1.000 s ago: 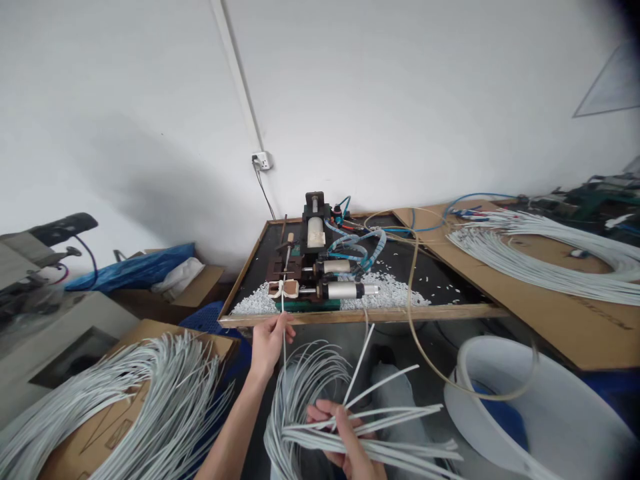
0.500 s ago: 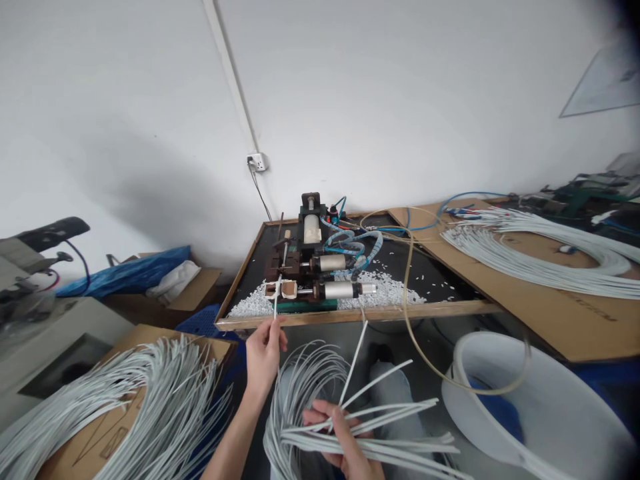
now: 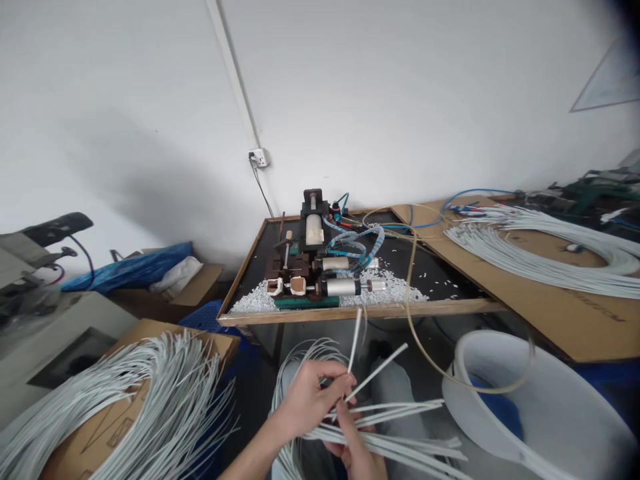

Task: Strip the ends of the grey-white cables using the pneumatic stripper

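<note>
Grey-white plastic-sheathed cable lengths fan across my lap below the front edge of the black-topped wooden bench. My right hand is closed around the bundle; my left hand pinches one upright strand. I judge the loose ends could slip and tangle, or snag the tan hose hanging beside the small pneumatic stripping machine.

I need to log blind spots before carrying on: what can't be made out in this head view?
- Right hand: palm and wrist cut off by the bottom edge, partly behind the left hand.
- Cable bundle: its loop runs below the frame.
- White tub: the contents are hidden by its wall.
- Machine front slot: too small to read.
</note>
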`<action>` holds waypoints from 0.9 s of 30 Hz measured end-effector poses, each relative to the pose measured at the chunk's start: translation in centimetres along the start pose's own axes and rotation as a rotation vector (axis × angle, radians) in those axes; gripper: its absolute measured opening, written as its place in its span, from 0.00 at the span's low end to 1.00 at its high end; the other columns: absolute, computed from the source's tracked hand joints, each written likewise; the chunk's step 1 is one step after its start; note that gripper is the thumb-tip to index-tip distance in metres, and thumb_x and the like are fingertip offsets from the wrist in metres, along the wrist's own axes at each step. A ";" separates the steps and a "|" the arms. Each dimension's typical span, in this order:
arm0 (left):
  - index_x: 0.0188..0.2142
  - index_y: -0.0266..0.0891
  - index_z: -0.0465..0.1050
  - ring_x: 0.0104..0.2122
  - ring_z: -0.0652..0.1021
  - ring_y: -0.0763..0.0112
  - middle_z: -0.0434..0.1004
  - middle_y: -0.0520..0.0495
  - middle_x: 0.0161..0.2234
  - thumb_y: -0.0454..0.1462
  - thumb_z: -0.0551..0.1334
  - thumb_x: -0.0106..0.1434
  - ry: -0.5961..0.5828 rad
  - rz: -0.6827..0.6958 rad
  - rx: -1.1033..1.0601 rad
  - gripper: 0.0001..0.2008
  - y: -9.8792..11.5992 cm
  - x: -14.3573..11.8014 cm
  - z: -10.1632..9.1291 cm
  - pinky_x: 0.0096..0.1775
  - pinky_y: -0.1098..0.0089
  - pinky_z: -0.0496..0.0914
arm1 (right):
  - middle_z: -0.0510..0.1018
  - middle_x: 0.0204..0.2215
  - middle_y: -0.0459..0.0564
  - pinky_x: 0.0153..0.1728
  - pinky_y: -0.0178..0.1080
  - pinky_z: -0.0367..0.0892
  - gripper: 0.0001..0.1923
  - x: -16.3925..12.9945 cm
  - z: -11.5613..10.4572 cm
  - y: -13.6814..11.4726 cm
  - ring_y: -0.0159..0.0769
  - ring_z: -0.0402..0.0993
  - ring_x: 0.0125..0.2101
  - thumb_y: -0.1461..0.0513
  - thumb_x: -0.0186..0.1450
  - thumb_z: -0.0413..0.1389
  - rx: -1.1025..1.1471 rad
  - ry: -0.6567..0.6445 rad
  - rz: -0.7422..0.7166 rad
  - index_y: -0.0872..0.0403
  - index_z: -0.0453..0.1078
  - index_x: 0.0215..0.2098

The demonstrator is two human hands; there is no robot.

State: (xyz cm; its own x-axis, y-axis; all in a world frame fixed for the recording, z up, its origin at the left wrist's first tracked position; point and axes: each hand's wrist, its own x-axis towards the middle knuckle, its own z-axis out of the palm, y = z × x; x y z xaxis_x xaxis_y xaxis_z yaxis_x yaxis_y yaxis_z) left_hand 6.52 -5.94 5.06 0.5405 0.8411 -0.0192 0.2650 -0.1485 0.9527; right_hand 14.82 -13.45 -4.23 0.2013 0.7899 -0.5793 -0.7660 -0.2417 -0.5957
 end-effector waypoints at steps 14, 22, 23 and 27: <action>0.27 0.37 0.73 0.21 0.77 0.70 0.76 0.49 0.23 0.47 0.59 0.66 0.317 -0.081 -0.105 0.18 -2.2 0.6 -0.6 0.22 0.75 0.69 | 0.80 0.50 0.49 0.40 0.40 0.75 0.29 0.5 1.0 0.5 0.47 0.74 0.52 0.41 0.48 0.65 -0.001 -0.101 -0.010 0.45 0.79 0.43; 0.33 0.39 0.77 0.27 0.77 0.66 0.79 0.49 0.27 0.43 0.58 0.67 0.371 0.035 0.201 0.13 -2.4 0.3 -0.4 0.32 0.72 0.69 | 0.75 0.56 0.46 0.59 0.43 0.60 0.27 -0.1 1.6 0.0 0.47 0.63 0.60 0.42 0.53 0.62 -0.022 -0.180 -0.171 0.44 0.77 0.47; 0.33 0.39 0.77 0.27 0.77 0.67 0.79 0.49 0.27 0.43 0.57 0.67 0.366 0.038 0.225 0.13 -2.4 0.2 -0.3 0.32 0.73 0.69 | 0.74 0.57 0.46 0.59 0.43 0.60 0.27 0.1 1.5 0.1 0.47 0.63 0.61 0.42 0.54 0.61 -0.063 -0.161 -0.197 0.45 0.77 0.46; 0.30 0.38 0.75 0.26 0.75 0.69 0.75 0.50 0.24 0.43 0.57 0.67 0.399 0.045 0.173 0.14 -2.1 0.4 -0.8 0.30 0.74 0.67 | 0.82 0.43 0.52 0.55 0.45 0.62 0.25 1.7 1.0 0.2 0.52 0.71 0.51 0.37 0.44 0.63 -0.111 -0.156 -0.288 0.48 0.78 0.21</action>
State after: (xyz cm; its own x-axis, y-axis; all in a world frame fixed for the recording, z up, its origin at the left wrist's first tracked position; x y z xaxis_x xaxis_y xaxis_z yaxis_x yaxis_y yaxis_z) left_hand 5.54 -4.86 3.27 0.2124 0.9619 0.1720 0.3962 -0.2457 0.8847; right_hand 14.37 -11.57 -4.81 0.2971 0.9094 -0.2911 -0.6184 -0.0490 -0.7844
